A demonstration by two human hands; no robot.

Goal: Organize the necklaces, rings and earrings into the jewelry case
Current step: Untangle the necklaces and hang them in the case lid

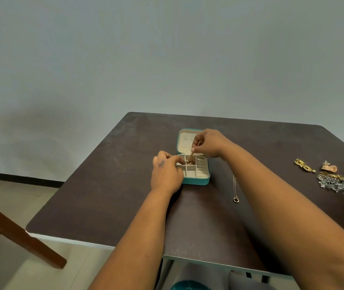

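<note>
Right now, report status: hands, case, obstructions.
Right hand pinching gold chain, lowering into open jewelry case. Left hand at case's left edge. Thin necklace, jewelry pile waiting. Nothing blocking.

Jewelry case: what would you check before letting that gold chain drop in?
1. Jewelry case lid open: ok.
2. Gold chain hangs over the middle rear compartment: ok.
3. Right hand has a firm grip on the chain: ok.
4. Left hand steadies the case: ok.
5. Chain free of tangles: cannot tell.
6. All jewelry stored: not ok; thin necklace and jewelry pile lie on the table.
</note>
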